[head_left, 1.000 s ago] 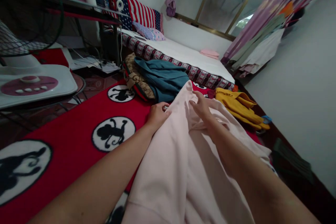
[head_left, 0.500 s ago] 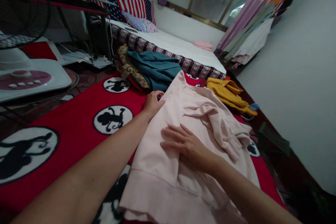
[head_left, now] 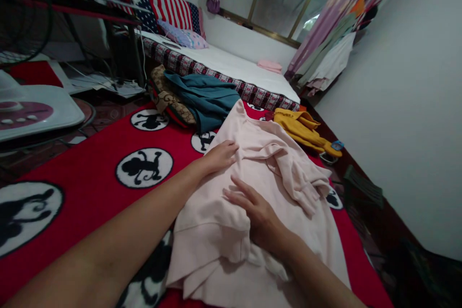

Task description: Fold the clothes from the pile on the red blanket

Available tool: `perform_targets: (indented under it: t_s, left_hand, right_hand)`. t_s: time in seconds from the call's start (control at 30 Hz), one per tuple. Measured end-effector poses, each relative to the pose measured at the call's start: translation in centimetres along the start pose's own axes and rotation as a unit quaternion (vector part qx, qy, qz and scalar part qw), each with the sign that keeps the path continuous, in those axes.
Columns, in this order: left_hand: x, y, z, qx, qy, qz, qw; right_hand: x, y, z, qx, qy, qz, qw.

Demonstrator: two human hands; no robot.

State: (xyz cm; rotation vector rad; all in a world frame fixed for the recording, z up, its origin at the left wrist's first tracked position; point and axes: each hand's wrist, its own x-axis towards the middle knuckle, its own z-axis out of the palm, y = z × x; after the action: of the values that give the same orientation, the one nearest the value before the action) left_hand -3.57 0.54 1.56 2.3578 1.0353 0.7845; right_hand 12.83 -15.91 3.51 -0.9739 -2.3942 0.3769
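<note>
A pale pink sweatshirt lies spread before me, its left side turned inward and one sleeve crossed over its body. My left hand rests on the turned-in side, fingers together and stretched over the cloth; their tips are partly hard to see. Lower and to the right, my right hand has its fingers spread over the sweatshirt, beside the turned-in cloth. Its lower fingers are hidden. Wrinkles run along the ribbed hem near my body.
Under the sweatshirt is a red blanket with round black-and-white figures. Beyond lie a teal garment, a patterned brown cushion and a yellow garment. A fan stands left, a white-topped bed behind, a wall at right.
My left hand has moved right, from the sweatshirt's left edge onto its body, and that side has come inward with it. My right hand stays close by. The view has shifted slightly.
</note>
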Motion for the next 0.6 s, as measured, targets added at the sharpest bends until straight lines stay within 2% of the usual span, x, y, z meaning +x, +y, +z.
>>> perform_targets:
  t_s: [0.13, 0.2, 0.3, 0.37, 0.47, 0.5, 0.53, 0.6]
  left_hand:
    - [0.2, -0.1, -1.1, -0.044, -0.016, -0.013, 0.999]
    - [0.5, 0.6, -1.7, -0.062, -0.019, -0.021, 0.998]
    - [0.5, 1.7, -2.1, -0.067, -0.013, -0.024, 0.997]
    - [0.3, 2.1, -1.9, -0.048, -0.025, -0.014, 0.998]
    - [-0.2, 1.9, -1.0, -0.002, -0.056, 0.003, 0.998]
    - [-0.4, 1.7, -0.5, 0.01, -0.057, 0.005, 0.998]
    - [-0.5, 1.5, -0.1, 0.019, -0.051, 0.005, 0.999]
    - [-0.7, 1.4, 0.8, 0.035, -0.022, -0.007, 0.999]
  right_hand:
    - [0.3, -1.3, -1.5, 0.046, -0.016, -0.04, 0.998]
    - [0.6, -2.1, -2.5, 0.106, 0.005, -0.01, 0.994]
    - [0.5, -3.3, -3.3, 0.183, 0.053, 0.072, 0.979]
    - [0.2, -3.9, -3.3, 0.21, 0.012, 0.099, 0.973]
    - [-0.4, -4.2, -3.4, 0.231, -0.097, 0.111, 0.962]
    - [-0.5, -3.9, -3.7, 0.228, -0.099, 0.13, 0.96]
    - [-0.5, -3.4, -4.1, 0.215, -0.069, 0.159, 0.961]
    - [-0.5, -1.2, -5.1, 0.134, 0.058, 0.219, 0.965]
